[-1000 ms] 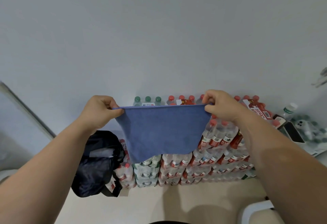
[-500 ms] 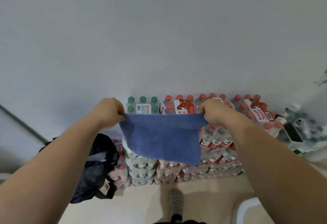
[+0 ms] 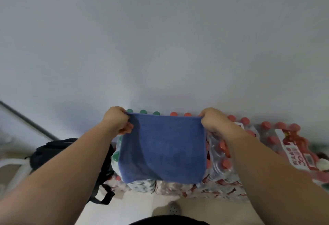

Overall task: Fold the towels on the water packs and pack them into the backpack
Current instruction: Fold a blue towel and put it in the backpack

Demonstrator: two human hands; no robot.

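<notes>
- Held by left hand (image 3: 116,120) and right hand (image 3: 212,120), fingers curled on the two top corners: blue towel (image 3: 163,146).
- Spread taut over stacked water packs (image 3: 222,162); contact not determinable.
- Noted just left of the packs: black backpack (image 3: 53,152).

A blue towel (image 3: 162,146) is being held up by its two top corners over stacked water packs (image 3: 224,164), which are being partly hidden behind the hanging cloth. The left corner is being pinched by the left hand (image 3: 116,119) and the right corner by the right hand (image 3: 212,120), with the top edge being stretched straight between them. A black backpack (image 3: 53,152) is being shown just beside the packs, under the left forearm, against a pale wall (image 3: 160,38).
</notes>
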